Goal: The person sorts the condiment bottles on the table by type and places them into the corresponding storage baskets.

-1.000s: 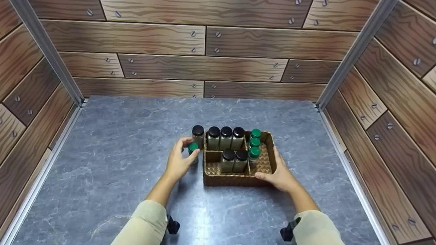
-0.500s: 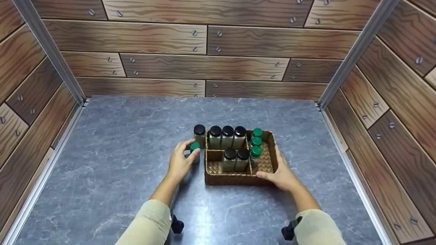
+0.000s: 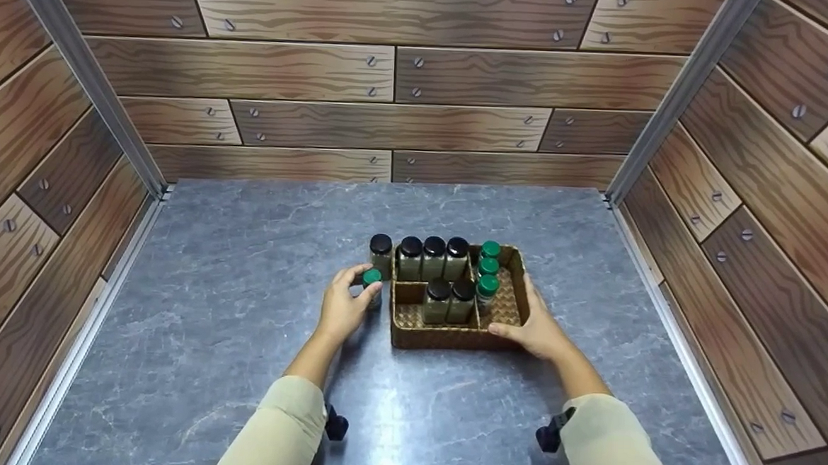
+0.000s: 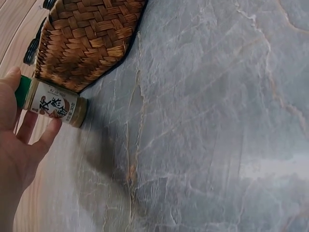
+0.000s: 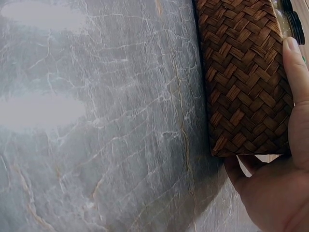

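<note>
My left hand (image 3: 343,304) pinches a small green-capped spice jar (image 4: 54,103) between thumb and fingers, just left of the woven basket (image 3: 451,341). The jar is upright, with a printed white label; whether its base touches the table I cannot tell. My right hand (image 3: 538,330) grips the basket's front right corner, thumb over the front rim and fingers along the right side. Inside the divided basket, several black-capped jars (image 3: 433,262) fill the back left compartment and two black-capped jars (image 3: 449,305) stand in the front left one. Three green-capped jars (image 3: 487,287) line the right compartment's left side.
One more black-capped jar (image 3: 380,253) stands outside the basket, by its back left corner and behind my left hand. The grey marbled table (image 3: 243,252) is bounded by wood-patterned walls (image 3: 309,71) and metal rails (image 3: 647,117).
Hands, held jar and basket keep nearly the same positions relative to each other. The whole head view has shifted slightly.
</note>
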`<move>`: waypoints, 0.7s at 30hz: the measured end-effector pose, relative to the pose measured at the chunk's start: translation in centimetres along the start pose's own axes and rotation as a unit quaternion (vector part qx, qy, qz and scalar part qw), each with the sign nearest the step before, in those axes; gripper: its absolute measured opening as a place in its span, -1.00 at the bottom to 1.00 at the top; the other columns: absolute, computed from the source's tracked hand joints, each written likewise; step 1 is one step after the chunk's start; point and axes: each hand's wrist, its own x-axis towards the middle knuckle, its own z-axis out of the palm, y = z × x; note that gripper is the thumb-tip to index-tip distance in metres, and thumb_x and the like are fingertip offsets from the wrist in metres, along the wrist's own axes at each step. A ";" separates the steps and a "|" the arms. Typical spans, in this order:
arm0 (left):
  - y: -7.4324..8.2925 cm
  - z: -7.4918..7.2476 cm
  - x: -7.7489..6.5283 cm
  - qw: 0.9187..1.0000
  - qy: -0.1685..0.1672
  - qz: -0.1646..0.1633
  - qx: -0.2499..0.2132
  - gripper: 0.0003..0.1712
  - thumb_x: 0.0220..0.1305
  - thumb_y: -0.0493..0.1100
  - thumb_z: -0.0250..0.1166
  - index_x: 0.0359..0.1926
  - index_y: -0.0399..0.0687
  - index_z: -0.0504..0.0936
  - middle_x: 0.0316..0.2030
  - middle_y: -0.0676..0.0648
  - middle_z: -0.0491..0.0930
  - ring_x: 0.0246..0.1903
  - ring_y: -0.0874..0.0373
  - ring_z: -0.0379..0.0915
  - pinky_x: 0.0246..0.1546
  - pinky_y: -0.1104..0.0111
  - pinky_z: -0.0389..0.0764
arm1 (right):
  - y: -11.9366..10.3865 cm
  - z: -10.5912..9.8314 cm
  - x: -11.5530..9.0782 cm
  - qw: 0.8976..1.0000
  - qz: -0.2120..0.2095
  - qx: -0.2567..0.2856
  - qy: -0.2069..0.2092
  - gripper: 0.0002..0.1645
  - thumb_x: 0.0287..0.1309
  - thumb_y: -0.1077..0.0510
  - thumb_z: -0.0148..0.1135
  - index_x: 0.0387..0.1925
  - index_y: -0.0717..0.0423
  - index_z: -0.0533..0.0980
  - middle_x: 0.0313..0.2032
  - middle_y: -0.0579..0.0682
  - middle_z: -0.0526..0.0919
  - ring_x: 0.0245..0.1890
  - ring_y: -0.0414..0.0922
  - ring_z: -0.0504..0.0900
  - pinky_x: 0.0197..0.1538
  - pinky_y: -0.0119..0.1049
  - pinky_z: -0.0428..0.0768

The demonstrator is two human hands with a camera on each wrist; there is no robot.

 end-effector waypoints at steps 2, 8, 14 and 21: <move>0.0 0.0 -0.1 1.000 0.002 0.000 0.000 -0.51 0.37 -0.15 0.53 0.26 -0.19 0.70 0.11 -0.29 0.69 0.14 -0.19 0.70 0.10 -0.04 0.80 | 0.0 0.0 0.0 1.000 0.000 0.002 0.001 0.73 0.07 -0.10 0.72 0.76 0.02 -0.45 0.74 0.38 -0.30 0.73 0.41 -0.18 0.74 0.36 -0.14; 0.0 0.1 -0.3 1.000 0.008 -0.002 -0.005 -0.49 0.34 -0.18 0.55 0.26 -0.21 0.70 0.11 -0.28 0.69 0.14 -0.21 0.70 0.10 -0.06 0.80 | -0.1 -0.1 -0.1 1.000 0.009 -0.002 -0.001 0.75 0.04 -0.12 0.73 0.76 0.02 -0.46 0.73 0.41 -0.28 0.72 0.43 -0.15 0.73 0.37 -0.12; 0.2 0.1 -0.4 1.000 0.012 -0.008 -0.007 -0.51 0.34 -0.18 0.56 0.23 -0.20 0.71 0.11 -0.31 0.69 0.14 -0.21 0.70 0.14 -0.13 0.76 | -0.2 -0.1 -0.1 1.000 0.016 -0.005 -0.005 0.76 0.05 -0.13 0.72 0.76 0.01 -0.47 0.73 0.43 -0.28 0.71 0.46 -0.14 0.72 0.39 -0.10; 0.7 0.2 -0.8 1.000 0.008 -0.006 -0.015 -0.53 0.30 -0.21 0.58 0.19 -0.22 0.72 0.09 -0.33 0.68 0.14 -0.19 0.68 0.13 -0.05 0.79 | -0.3 -0.1 -0.1 1.000 0.001 -0.002 -0.002 0.75 0.04 -0.10 0.74 0.75 0.08 -0.45 0.73 0.43 -0.26 0.72 0.43 -0.14 0.73 0.36 -0.11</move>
